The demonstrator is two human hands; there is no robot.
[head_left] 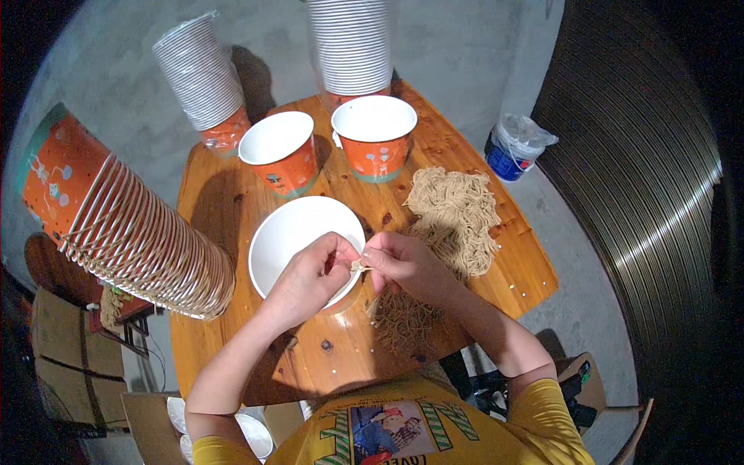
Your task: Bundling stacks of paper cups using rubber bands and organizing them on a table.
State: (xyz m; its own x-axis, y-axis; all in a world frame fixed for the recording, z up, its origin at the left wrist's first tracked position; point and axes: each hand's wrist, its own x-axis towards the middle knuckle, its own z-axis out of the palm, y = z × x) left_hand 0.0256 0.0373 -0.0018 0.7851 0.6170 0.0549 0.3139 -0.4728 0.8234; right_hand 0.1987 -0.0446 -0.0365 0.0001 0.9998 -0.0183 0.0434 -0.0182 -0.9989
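Observation:
Close together at the middle of the table, both my hands are closed over the near right rim of a white-lined paper bucket [288,223]. Between my left hand [311,271] and my right hand [401,265], the fingertips pinch a short piece of tan cord [359,266]. How the cord meets the rim is hidden by the fingers. To the right of the bucket lies a heap of tan cords [456,209], with loose strands spreading in shadow under my right forearm.
Two orange paper buckets, a left one [288,172] and a right one [377,155], stand behind. A tall stack [147,240] with cords along its rims leans at left. Two wrapped stacks [198,74] [351,46] stand at the back. A blue pail [505,164] sits on the floor.

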